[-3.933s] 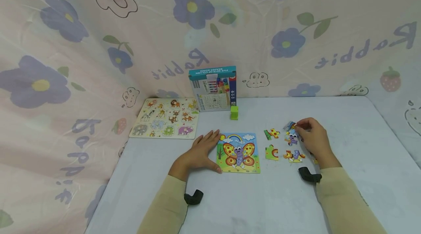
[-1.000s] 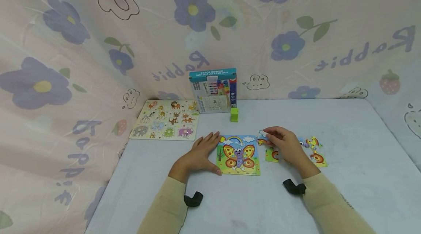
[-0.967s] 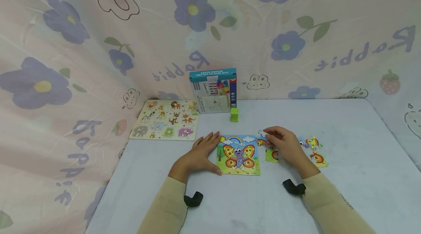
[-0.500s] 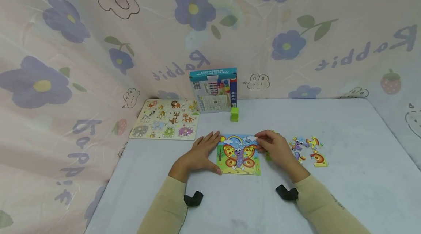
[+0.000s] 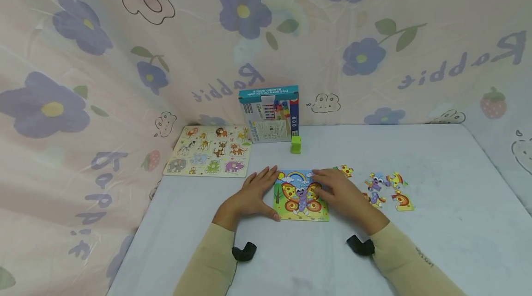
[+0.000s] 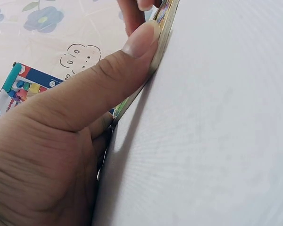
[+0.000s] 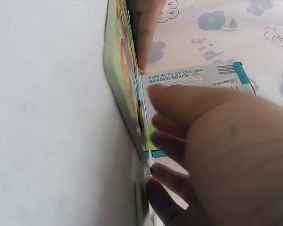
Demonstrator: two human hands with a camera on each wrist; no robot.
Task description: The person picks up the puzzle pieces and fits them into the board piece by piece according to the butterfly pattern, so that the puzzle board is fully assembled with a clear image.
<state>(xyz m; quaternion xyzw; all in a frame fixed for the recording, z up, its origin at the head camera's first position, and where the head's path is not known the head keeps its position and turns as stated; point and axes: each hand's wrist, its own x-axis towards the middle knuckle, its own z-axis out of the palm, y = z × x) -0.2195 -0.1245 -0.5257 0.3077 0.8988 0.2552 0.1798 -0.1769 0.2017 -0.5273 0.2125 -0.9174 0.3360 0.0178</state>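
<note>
A butterfly jigsaw puzzle board (image 5: 301, 194) lies flat on the table. My left hand (image 5: 251, 194) rests along its left edge with straight, spread fingers; in the left wrist view the thumb (image 6: 141, 40) touches the board's side. My right hand (image 5: 342, 196) is over the board's upper right part, fingertips on or just above the picture. In the right wrist view its fingers are relaxed and slightly blurred, with no piece visible between thumb and fingers. Loose puzzle pieces lie to the right, among them a butterfly-head piece (image 5: 376, 182) and a red-spiral wing piece (image 5: 402, 201).
An animal peg board (image 5: 208, 152) lies at the back left. Next to it stands a beaded-column toy box (image 5: 270, 120), with a green block (image 5: 296, 145) in front. A yellow-spotted piece (image 5: 344, 171) lies just beyond my right hand. A printed curtain hangs behind the table.
My right hand picked up a sky-and-cloud puzzle piece among the loose ones, carried it left to the board's upper right corner and let go of it. My left hand stayed at the board's edge.
</note>
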